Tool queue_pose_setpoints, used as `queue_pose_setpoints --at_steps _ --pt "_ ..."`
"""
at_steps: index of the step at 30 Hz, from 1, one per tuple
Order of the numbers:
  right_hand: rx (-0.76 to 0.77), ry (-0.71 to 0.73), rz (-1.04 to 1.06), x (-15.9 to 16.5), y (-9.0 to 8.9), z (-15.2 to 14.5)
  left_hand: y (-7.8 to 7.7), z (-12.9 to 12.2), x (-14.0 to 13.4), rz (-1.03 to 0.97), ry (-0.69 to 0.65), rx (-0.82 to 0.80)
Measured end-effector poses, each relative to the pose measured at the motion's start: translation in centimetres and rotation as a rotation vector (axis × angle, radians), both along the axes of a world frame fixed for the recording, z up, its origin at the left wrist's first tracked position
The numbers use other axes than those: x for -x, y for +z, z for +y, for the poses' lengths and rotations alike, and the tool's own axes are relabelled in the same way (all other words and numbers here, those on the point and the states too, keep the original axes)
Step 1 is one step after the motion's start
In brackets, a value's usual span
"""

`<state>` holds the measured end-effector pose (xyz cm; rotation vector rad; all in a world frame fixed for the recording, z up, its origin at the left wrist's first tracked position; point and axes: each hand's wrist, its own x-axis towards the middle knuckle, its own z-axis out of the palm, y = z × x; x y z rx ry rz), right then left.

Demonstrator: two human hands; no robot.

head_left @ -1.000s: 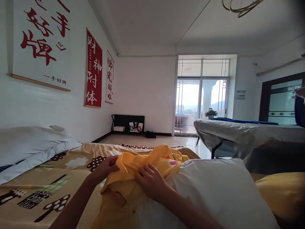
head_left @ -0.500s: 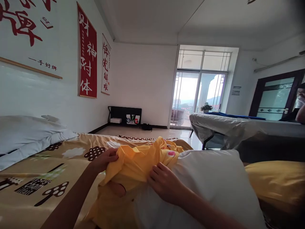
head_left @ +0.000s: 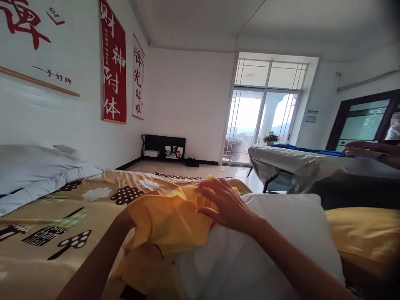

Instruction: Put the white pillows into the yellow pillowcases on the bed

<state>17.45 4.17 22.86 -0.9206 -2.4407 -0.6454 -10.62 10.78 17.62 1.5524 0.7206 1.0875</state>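
A yellow pillowcase [head_left: 168, 212] is bunched over the near-left end of a white pillow [head_left: 275, 237]; the rest of the pillow is bare. My left hand [head_left: 127, 217] is at the left edge of the pillowcase, its fingers mostly covered by the yellow cloth, so their grip is hidden. Over the right part of the pillowcase lies my right hand [head_left: 223, 204], its fingers spread and the thumb apart from them. Its fingertips are at the top folds of the cloth.
A patterned tan bedsheet [head_left: 103, 225] lies underneath. White bedding [head_left: 37, 171] is at the left, a yellow pillow [head_left: 365, 233] at the right. Beyond stands a plastic-covered table [head_left: 290, 164] with blue cloth [head_left: 300, 149]; another person's hands [head_left: 362, 148] are over it.
My right hand has let go of the pillowcase edge, moved up and spread its fingers. Cloth now covers more of my left hand. Another person's hands have appeared over the far table.
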Motion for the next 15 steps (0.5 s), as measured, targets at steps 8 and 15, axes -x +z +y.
queue_pose_setpoints --at_steps 8,15 --pt "0.281 -0.317 0.05 3.5 -4.5 6.3 -5.0 -0.1 3.4 0.216 0.143 -0.254" --pt "0.171 -0.437 0.097 4.6 -0.8 7.2 -10.4 1.8 2.7 0.219 0.558 -0.211"
